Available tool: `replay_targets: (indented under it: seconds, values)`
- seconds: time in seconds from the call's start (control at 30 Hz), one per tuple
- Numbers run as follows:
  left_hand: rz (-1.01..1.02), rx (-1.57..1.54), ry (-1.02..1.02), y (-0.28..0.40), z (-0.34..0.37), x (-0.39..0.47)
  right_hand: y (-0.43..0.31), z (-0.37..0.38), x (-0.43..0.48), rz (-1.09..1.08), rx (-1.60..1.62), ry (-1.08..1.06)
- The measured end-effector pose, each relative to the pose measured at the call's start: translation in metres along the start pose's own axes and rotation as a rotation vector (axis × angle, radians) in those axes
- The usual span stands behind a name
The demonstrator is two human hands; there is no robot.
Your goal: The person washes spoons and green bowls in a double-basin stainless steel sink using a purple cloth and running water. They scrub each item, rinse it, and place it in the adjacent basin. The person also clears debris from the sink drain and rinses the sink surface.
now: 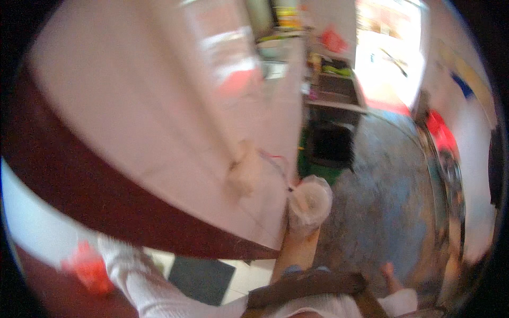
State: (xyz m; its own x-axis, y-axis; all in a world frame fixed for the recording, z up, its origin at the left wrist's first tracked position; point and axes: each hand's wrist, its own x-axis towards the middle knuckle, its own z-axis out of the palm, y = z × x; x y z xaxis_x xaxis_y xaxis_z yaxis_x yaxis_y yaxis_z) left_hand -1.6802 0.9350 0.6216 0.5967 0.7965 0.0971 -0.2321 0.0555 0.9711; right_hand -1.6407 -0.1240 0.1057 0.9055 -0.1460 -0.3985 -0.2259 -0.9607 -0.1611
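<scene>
My left arm in a light sleeve reaches to the lower left; the hand itself cannot be made out at the sleeve's end. A red plastic bag point(91, 270) hangs or lies beside that sleeve. At the lower right is my right hand point(388, 272), small and blurred, below the grey floor area, with no held object discernible. In front of my body, a round bundle in clear plastic point(312, 200) is by the edge of a pale wall or panel, above a tan surface point(296, 252). A dark strap or band crosses my light clothing.
A dark red band point(131, 202) borders the large pale surface. Shelving point(336, 89) with a black container point(332, 143) stands ahead, left of a bright doorway point(391, 51). Red items point(441, 129) are at the right. A dark floor tile point(201, 278) shows below.
</scene>
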Motion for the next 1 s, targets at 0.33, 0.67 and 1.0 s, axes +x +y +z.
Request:
replay_targets:
  seconds: [0.33,0.67,1.0]
  values:
    - [0.028,0.231,0.141,-0.03,0.012,-0.033,-0.04,-0.047,-0.266,0.491,0.406,0.022]
    - [0.014,0.487,0.015,-0.122,0.065,-0.123,-0.041,-0.048,-0.18,0.355,0.414,0.091]
    - [-0.266,0.786,-0.475,-0.363,0.235,-0.275,0.112,0.015,-0.12,0.5,0.381,0.023]
